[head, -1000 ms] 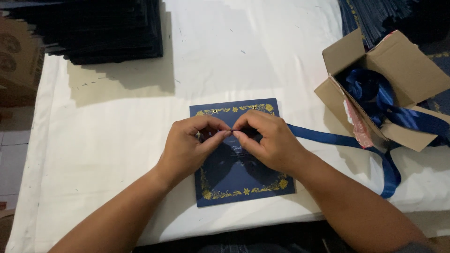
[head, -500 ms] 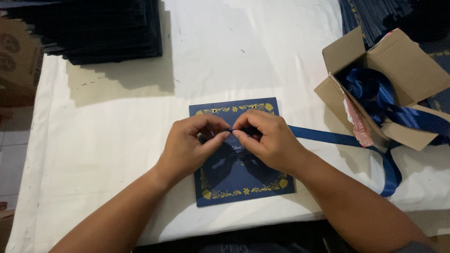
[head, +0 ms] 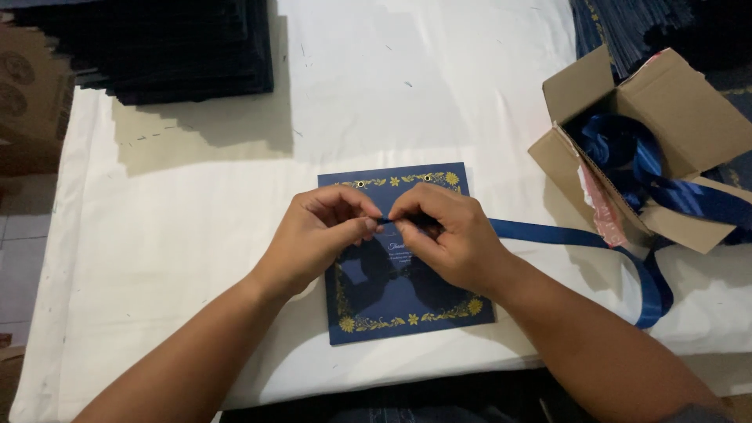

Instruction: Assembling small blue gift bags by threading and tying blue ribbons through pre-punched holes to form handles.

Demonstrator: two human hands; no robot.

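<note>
Both hands, left hand (head: 317,235) and right hand (head: 446,231), pinched shut on the blue ribbon (head: 548,233) over the navy card (head: 407,301), long axis trailing right toward the cardboard box (head: 674,117), right hand nearer.

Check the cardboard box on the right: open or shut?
Open. The cardboard box has its flaps spread, and blue ribbon shows inside and trails out.
</note>
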